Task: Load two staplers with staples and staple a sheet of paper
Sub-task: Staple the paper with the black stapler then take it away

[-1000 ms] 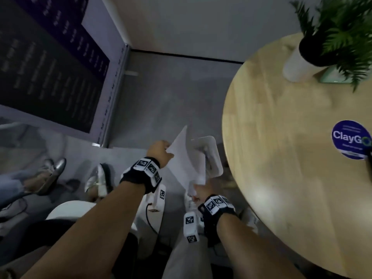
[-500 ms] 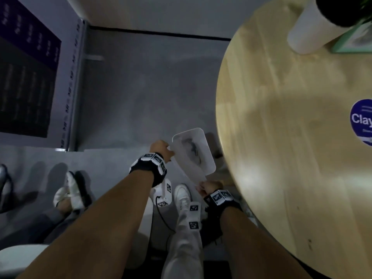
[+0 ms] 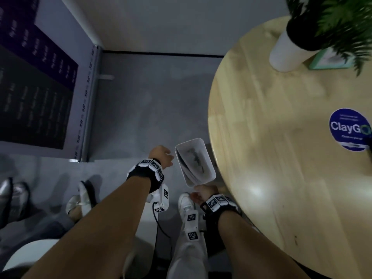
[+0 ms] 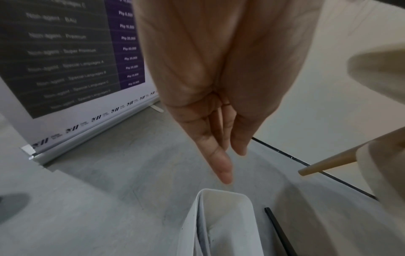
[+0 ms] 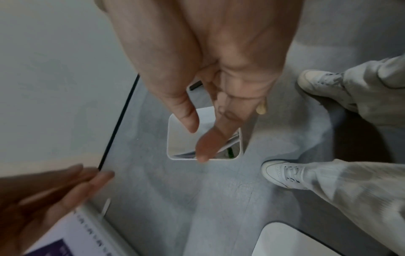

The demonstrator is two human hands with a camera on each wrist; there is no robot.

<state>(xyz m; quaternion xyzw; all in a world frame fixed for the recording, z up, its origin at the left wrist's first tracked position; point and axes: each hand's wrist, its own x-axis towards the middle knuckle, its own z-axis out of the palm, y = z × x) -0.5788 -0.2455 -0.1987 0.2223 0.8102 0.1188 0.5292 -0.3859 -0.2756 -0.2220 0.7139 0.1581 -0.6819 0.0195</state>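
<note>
A white rectangular bin (image 3: 189,142) stands on the grey floor just left of the round table. Folded sheets of paper (image 3: 186,168) lean against its left inner wall. My left hand (image 3: 169,158) hovers beside the bin's left rim, fingers straight and together, holding nothing; the left wrist view shows its fingertips (image 4: 225,173) above the bin (image 4: 225,193). My right hand (image 3: 198,195) hangs over the bin's near end. In the right wrist view its thumb and forefinger (image 5: 203,149) point down at the bin (image 5: 170,138), empty. No stapler is in view.
The round wooden table (image 3: 281,158) fills the right side, carrying a potted plant (image 3: 285,51) and a blue sticker (image 3: 349,129). A printed banner (image 3: 36,87) stands at the left. Another person's feet (image 3: 80,200) and a white seat (image 3: 26,256) are at the lower left.
One second ago both hands held a sheet of paper over the bin. It then went into the bin, and both hands have now let go and drawn slightly away.
</note>
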